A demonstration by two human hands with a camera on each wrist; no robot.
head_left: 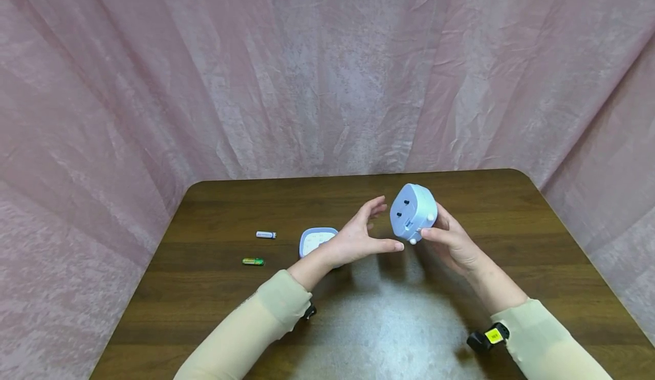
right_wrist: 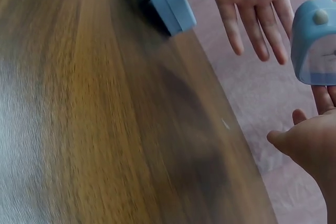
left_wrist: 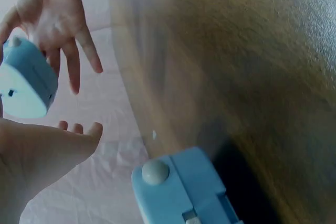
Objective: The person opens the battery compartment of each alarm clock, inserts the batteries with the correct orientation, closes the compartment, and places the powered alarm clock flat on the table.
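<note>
In the head view, my right hand (head_left: 450, 243) holds a light blue alarm clock (head_left: 415, 212) raised above the table, fingers behind it and thumb at its lower edge. The clock's back, with two dark knobs, faces left. Part of its dial shows in the right wrist view, beside my right hand (right_wrist: 315, 140). My left hand (head_left: 360, 238) reaches toward the clock with thumb and fingers spread, apart from it and holding nothing. A second blue alarm clock (head_left: 313, 241) lies on the table with its white dial up, partly hidden by the left forearm.
On the left of the brown wooden table (head_left: 215, 317) lie a white-and-blue battery (head_left: 266, 235) and a green battery (head_left: 253, 261). Pink curtains (head_left: 327, 84) hang behind the table and at its sides.
</note>
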